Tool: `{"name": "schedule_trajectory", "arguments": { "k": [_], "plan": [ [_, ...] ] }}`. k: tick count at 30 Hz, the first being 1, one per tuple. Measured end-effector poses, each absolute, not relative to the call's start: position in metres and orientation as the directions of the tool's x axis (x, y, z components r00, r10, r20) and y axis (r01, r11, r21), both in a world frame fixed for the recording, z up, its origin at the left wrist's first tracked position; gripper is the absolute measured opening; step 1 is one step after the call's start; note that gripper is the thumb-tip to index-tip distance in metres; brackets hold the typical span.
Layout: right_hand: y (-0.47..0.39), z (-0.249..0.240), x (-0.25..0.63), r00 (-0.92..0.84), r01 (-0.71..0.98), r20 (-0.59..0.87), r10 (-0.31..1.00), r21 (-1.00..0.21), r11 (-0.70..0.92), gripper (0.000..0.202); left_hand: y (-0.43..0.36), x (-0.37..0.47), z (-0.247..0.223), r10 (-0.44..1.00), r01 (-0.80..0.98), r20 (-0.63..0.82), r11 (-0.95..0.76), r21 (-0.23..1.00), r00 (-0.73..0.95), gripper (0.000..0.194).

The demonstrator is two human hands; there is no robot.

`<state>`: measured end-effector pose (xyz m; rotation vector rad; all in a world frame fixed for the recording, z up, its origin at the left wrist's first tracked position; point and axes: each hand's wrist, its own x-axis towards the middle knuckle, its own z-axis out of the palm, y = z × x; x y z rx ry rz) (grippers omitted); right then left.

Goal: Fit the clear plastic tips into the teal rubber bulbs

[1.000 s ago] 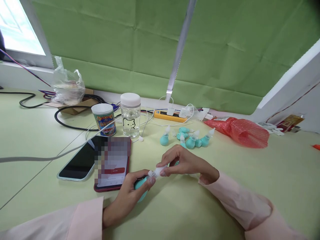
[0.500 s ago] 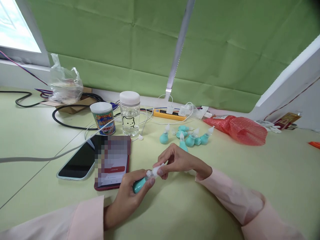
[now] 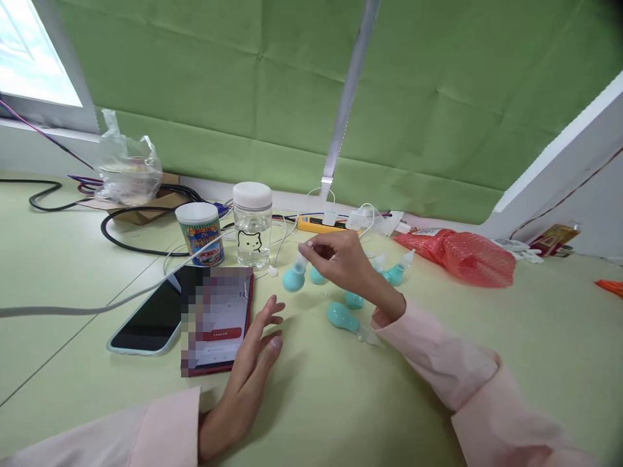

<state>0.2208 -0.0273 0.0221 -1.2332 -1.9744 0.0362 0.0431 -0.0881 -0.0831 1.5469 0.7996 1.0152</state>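
Note:
My right hand (image 3: 341,259) pinches the clear top of a teal bulb (image 3: 293,279), whose round body hangs down at or just above the table. My left hand (image 3: 256,357) is empty, its fingers apart, beside the red-edged phone (image 3: 224,318). Below my right hand a teal bulb (image 3: 342,316) lies on its side with its clear tip toward the right. Another teal bulb (image 3: 354,300) sits just behind it, partly hidden. More teal bulbs with clear tips, one of them (image 3: 395,274) at the right, stand behind my right hand and are partly covered by it.
A second phone (image 3: 148,318) lies at the left, crossed by a grey cable (image 3: 97,310). Behind are a patterned cup (image 3: 202,237), a water bottle (image 3: 253,227) and a yellow power strip (image 3: 316,224). Red bubble wrap (image 3: 462,256) lies back right, a plastic bag (image 3: 129,172) back left.
The teal bulb held between both hands is out of my left hand, which has opened. My right hand has moved up and back and holds a bulb by its top. A bulb now lies nearer the front.

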Motion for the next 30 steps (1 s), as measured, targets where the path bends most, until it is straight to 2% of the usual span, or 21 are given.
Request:
{"name": "schedule_trajectory", "arguments": {
  "k": [2,4,7,10,14,18,20,22,24,26,28,30],
  "plan": [
    [-0.014,0.015,0.219,-0.295,0.840,0.570,0.767,-0.228,0.493,0.032,-0.090,0.044,-0.081,0.858,-0.025,0.211,-0.227,0.974,0.469,0.040],
    [-0.003,0.008,0.218,-0.354,0.897,0.450,0.820,-0.085,0.434,0.030,-0.091,0.044,-0.079,0.811,-0.010,0.226,-0.262,0.965,0.540,0.035],
    [0.011,0.002,0.218,-0.356,0.930,0.349,0.867,0.043,0.365,0.025,-0.090,0.044,-0.076,0.757,0.050,0.228,-0.324,0.945,0.612,0.025],
    [0.016,0.003,0.213,-0.339,0.940,0.372,0.864,0.089,0.330,0.021,-0.089,0.045,-0.073,0.738,0.095,0.221,-0.360,0.928,0.637,0.020],
    [0.007,0.004,0.194,-0.373,0.928,0.414,0.830,0.169,0.333,0.027,-0.088,0.045,-0.071,0.719,0.117,0.227,-0.394,0.912,0.657,0.019],
    [-0.003,0.007,0.186,-0.523,0.851,0.534,0.664,0.294,0.434,0.029,-0.088,0.046,-0.072,0.713,0.133,0.231,-0.415,0.900,0.662,0.022],
    [0.000,0.014,0.198,-0.492,0.867,0.619,0.613,0.288,0.406,0.028,-0.087,0.046,-0.072,0.709,0.137,0.233,-0.422,0.896,0.666,0.024],
    [0.009,0.025,0.220,-0.373,0.923,0.669,0.643,0.194,0.333,0.026,-0.088,0.046,-0.072,0.703,0.139,0.235,-0.431,0.892,0.672,0.025],
    [0.020,0.038,0.247,-0.250,0.963,0.659,0.709,0.094,0.252,0.024,-0.088,0.046,-0.072,0.699,0.147,0.231,-0.436,0.888,0.676,0.026],
    [0.028,0.046,0.273,-0.163,0.986,0.556,0.815,0.069,0.150,0.024,-0.088,0.046,-0.072,0.697,0.160,0.223,-0.439,0.884,0.681,0.026],
    [0.032,0.047,0.293,-0.180,0.984,0.388,0.904,0.086,0.159,0.022,-0.088,0.046,-0.073,0.690,0.164,0.222,-0.446,0.880,0.689,0.027],
    [0.030,0.041,0.304,-0.230,0.973,0.256,0.939,0.096,0.212,0.018,-0.088,0.046,-0.073,0.687,0.170,0.227,-0.459,0.872,0.690,0.029]
  ]
}}
